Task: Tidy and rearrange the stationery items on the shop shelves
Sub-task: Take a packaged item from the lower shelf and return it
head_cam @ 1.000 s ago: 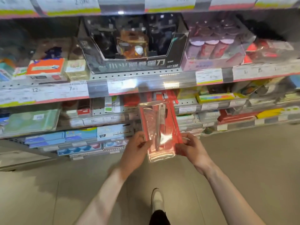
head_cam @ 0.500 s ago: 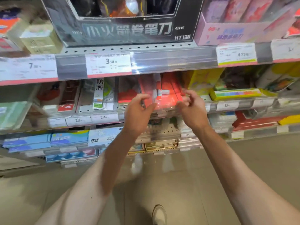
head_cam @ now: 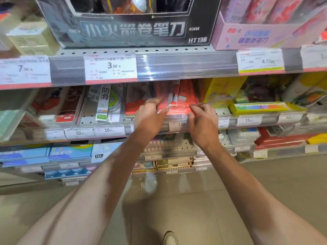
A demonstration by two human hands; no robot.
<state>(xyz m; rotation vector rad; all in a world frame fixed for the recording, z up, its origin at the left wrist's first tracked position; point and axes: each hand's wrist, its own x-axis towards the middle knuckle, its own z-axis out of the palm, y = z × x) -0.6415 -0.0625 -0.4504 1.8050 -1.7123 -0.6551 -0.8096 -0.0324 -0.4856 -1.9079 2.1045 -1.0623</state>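
Floor [head_cam: 265, 200] and one shoe toe [head_cam: 169, 238] at the bottom edge, both your forearms reaching up and in.

Left hand [head_cam: 150, 117]: fingers curled, thumb and forefinger pinching the left lower edge of the red packs [head_cam: 177, 101]. Right hand [head_cam: 203, 124]: fingers bent, tips on the right lower corner of the same packs. Looks like a pinch too, but motion blur hides the thumb, so I can't be sure it isn't only pressing.

The packs sit on the second shelf [head_cam: 230, 121], leaning back, clear sleeves over red card, between a darker red pack [head_cam: 134, 105] on the left and a yellow box [head_cam: 219, 91] on the right. Lower edge rests just behind the price rail, above the 12 tag [head_cam: 178, 125].

Risks from here:
- Sleeves are slick. Let go unevenly and the front pack likely slides forward over the rail to the floor.
- Push too hard on the right and you'll probably nudge the yellow box askew.
- Packs overlap slightly; shove them deeper without squaring and one could end up hidden behind its neighbour.

Further up: the black sharpener display box [head_cam: 134, 30] and pink display box [head_cam: 256, 36] on the top shelf.
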